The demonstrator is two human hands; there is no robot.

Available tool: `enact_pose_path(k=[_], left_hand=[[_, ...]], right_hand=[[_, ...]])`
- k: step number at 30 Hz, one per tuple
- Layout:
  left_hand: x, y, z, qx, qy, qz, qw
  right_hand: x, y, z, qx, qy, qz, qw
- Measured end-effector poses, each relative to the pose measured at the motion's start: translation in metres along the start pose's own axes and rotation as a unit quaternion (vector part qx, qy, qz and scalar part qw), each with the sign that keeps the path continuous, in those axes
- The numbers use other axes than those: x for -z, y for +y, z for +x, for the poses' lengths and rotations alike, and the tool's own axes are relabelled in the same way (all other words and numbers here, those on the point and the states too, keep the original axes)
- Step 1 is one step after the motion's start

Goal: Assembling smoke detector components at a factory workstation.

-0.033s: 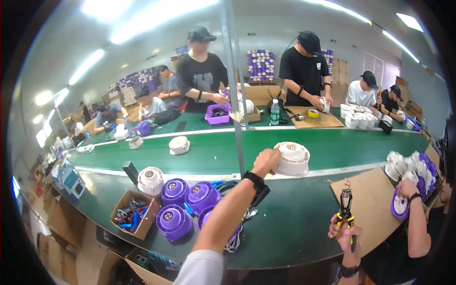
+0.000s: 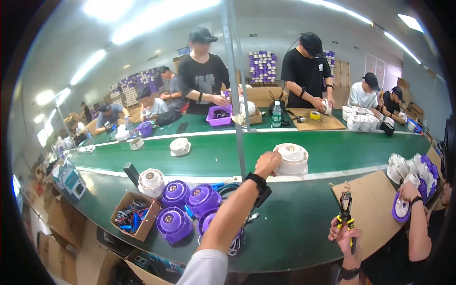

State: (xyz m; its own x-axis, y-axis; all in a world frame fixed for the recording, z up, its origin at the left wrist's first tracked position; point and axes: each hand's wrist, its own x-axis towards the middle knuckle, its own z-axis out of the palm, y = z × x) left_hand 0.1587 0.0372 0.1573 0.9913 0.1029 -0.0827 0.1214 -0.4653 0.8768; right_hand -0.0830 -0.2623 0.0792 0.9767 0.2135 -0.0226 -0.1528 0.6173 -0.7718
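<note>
A wide, pale-walled room fills the upper frame, lit by bright ceiling tubes (image 2: 89, 65) that run toward the left edge. Below them a long green belt (image 2: 213, 159) crosses the middle from left to right, and a dark green table (image 2: 289, 223) curves along its near side, its surface faintly glossy. A grey metal post (image 2: 232, 85) rises from the near edge of the belt at upper centre. Several co-workers in dark caps sit or stand beyond the belt, and another person's hand (image 2: 408, 192) grips a purple-rimmed part at right. A brown cardboard sheet (image 2: 368, 204) lies on the table at lower right; a small open carton (image 2: 150, 219) of wires stands at lower left, beside a cluster of purple housings (image 2: 174, 224). At centre right, the left hand (image 2: 267, 164) pinches the left rim of a white housing (image 2: 291, 159) over the belt's near edge; whether it touches the belt cannot be told. At lower right, the right hand (image 2: 344, 235) is closed around the yellow-and-black handles of pliers (image 2: 346, 204), jaws upward.
</note>
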Motion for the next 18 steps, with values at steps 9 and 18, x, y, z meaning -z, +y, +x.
enact_pose_path(k=[9,18], left_hand=[[-0.119,-0.108,0.156,0.004,0.002,-0.005,1.0],[-0.129,-0.119,0.206,-0.177,0.257,0.188,0.931]], right_hand=[[0.038,-0.002,0.045,-0.04,0.083,-0.101,0.991],[0.034,0.006,0.127,0.097,0.1,-0.331,0.933]])
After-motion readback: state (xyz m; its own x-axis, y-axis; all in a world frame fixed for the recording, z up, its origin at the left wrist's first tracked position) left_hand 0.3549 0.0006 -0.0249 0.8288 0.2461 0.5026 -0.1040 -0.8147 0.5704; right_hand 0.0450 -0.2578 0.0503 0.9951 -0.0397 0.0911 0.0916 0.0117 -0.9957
